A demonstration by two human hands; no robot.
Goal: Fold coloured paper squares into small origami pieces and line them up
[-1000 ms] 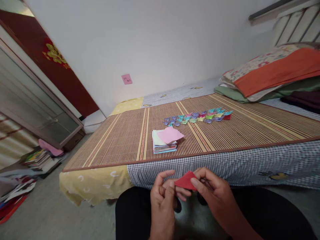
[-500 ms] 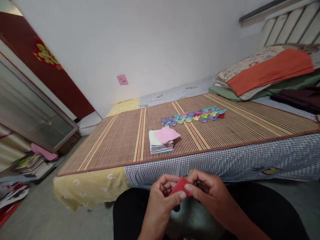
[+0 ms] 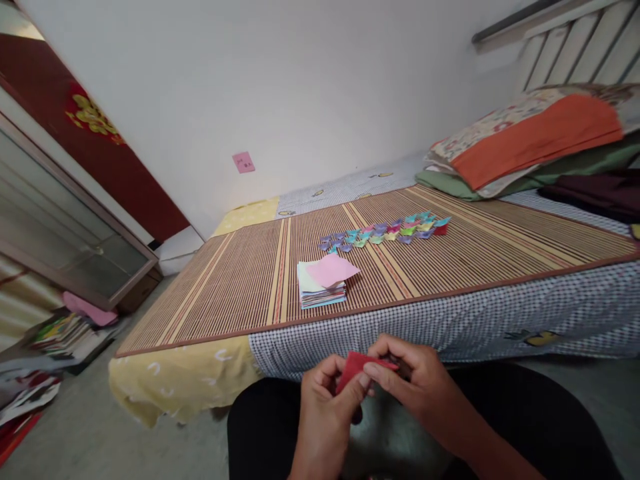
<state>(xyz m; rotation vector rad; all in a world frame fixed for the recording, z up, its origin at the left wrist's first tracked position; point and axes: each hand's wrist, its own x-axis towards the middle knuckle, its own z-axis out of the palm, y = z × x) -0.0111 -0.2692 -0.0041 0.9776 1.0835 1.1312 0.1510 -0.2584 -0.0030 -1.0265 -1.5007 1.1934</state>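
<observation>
Between my hands, above my lap, is a folded piece of red paper (image 3: 356,366). My left hand (image 3: 330,397) pinches its left side, thumb on the near face. My right hand (image 3: 407,373) grips its right part, thumb pressed near the middle and fingers behind. The fingertips behind the paper are partly hidden. On the bed's mat beyond lies a stack of coloured square paper (image 3: 323,297), topped by a skewed pink sheet (image 3: 333,269). Behind the stack, small folded paper pieces (image 3: 380,233) in several colours stand in rows.
A striped mat (image 3: 230,287) covers the bed, whose checked sheet (image 3: 310,340) hangs over the front edge. Folded bedding (image 3: 540,143) is piled at the right. A pink note (image 3: 243,162) sticks to the wall. Books (image 3: 65,333) lie at the far left.
The red paper has turned and tilted, its upper edge now lying flatter. My right hand has shifted slightly up and left along it. Both hands keep their hold.
</observation>
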